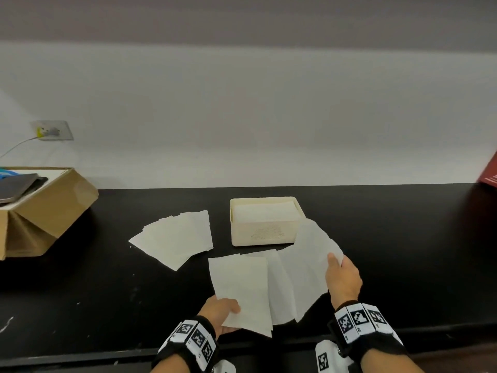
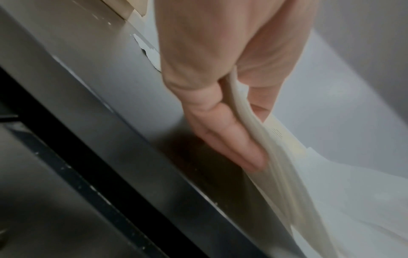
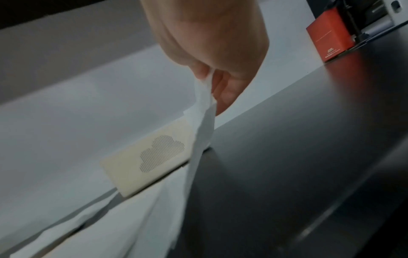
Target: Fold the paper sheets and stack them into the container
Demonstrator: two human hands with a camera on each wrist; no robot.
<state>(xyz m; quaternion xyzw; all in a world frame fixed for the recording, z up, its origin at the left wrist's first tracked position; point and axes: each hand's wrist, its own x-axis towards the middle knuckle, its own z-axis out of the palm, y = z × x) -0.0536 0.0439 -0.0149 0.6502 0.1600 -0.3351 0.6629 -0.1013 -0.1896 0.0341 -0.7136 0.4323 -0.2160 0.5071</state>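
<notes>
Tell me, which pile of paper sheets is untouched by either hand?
The fanned pile of paper sheets left of the cream container; it lies flat, while both hands hold the nearer sheets.

The container (image 1: 265, 232) sits on the tabletop (image 1: 403, 251), near the middle, close to the wall (image 1: 242, 117) behind it. Folded sheets (image 1: 262, 212) lie inside it. To its left, a spread of sheets (image 1: 174, 236) lies flat on the tabletop. In front of the container is a fan of sheets (image 1: 285, 281), with the left hand (image 1: 222, 313) at its near left corner and the right hand (image 1: 343, 275) at its right edge. A cardboard box (image 1: 51, 211) stands far left. A small box (image 1: 489, 170) stands far right, by the wall.
</notes>
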